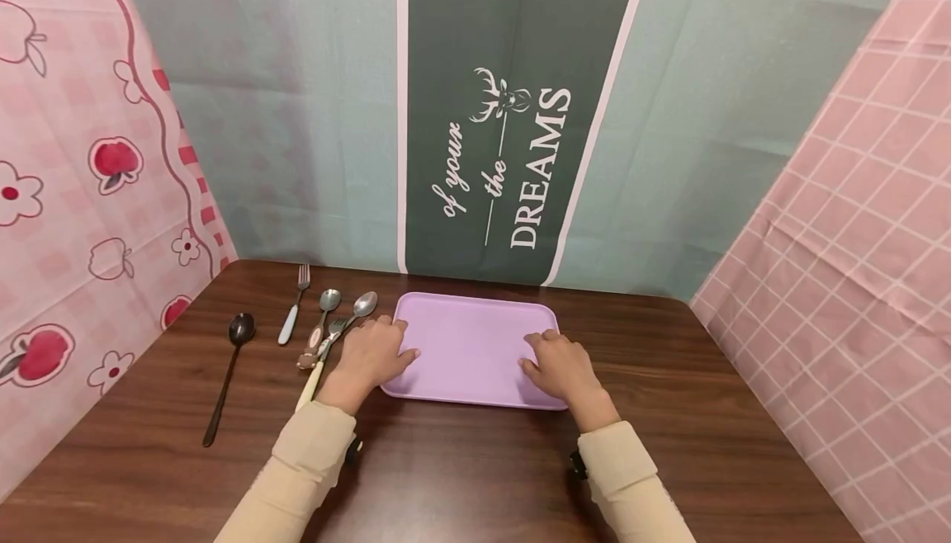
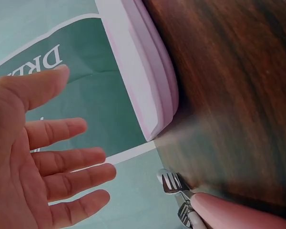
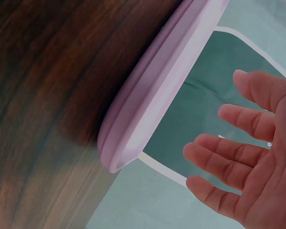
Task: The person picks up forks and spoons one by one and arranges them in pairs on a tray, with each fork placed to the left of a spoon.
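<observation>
A lilac rectangular tray (image 1: 468, 353) lies flat on the table, with layered lines along its edge in both wrist views. Over its left end is my left hand (image 1: 374, 353), fingers extended and thumb towards the middle. The right hand (image 1: 560, 365) is over the opposite end in much the same pose. In the left wrist view the left palm and spread fingers (image 2: 69, 155) hold nothing, apart from the tray rim (image 2: 157, 71). The right wrist view likewise shows bare, loosely bent fingers (image 3: 224, 164) beside the rim (image 3: 133, 112).
Left of the tray lie a pale-blue-handled fork (image 1: 288, 324), a spoon with a decorated handle (image 1: 328, 302), another spoon (image 1: 365, 304) and a yellow-handled fork (image 1: 309, 386), partly behind the left hand. A long dark spoon (image 1: 226, 378) lies farther left. Cloth hangings (image 1: 327, 114) surround the brown table (image 1: 461, 477).
</observation>
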### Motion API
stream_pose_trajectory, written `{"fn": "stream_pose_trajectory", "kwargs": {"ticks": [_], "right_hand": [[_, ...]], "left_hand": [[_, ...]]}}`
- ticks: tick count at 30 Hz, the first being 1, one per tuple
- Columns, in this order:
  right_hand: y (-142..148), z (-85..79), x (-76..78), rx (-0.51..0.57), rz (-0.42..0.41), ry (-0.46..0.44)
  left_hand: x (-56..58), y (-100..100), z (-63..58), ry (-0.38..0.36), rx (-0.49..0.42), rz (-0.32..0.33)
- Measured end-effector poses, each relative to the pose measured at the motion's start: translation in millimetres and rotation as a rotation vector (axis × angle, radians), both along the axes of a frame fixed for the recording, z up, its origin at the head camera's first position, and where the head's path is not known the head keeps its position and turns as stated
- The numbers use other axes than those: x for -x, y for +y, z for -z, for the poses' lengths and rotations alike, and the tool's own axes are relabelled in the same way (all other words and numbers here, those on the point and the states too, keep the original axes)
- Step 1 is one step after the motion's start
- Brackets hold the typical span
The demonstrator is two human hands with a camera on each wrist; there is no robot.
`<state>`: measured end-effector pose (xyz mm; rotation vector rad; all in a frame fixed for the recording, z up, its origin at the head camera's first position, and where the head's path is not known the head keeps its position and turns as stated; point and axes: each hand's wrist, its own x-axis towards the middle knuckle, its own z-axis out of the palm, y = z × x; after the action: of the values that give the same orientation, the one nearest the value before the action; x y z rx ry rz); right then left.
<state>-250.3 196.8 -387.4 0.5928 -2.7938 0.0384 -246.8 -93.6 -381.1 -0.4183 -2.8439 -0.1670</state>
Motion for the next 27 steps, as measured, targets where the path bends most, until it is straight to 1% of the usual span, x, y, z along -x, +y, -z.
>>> {"fn": "stream_pose_trajectory", "kwargs": {"ticks": [8,14,21,27], "right_hand": [[-0.9,-2.5,-0.7,0.012,0.015,-0.028],[-1.8,-1.4,-1.6,0.053,0.021,-0.104],[4.8,-3.5,-4.1,0.102,0.064,-0.193],[13.1,-6.9,-10.6,0.141,0.098,-0.232]], "left_hand": [[-1.4,0.6,-2.4,0.011,0.008,0.002],[-1.9,-0.1,-2.2,0.001,0.005,-0.003],[-0.6,-5.0,-0.6,-0.015,0.001,0.000],[-1.0,-14.0,-2.3,-0.011,-0.012,0.009]]}}
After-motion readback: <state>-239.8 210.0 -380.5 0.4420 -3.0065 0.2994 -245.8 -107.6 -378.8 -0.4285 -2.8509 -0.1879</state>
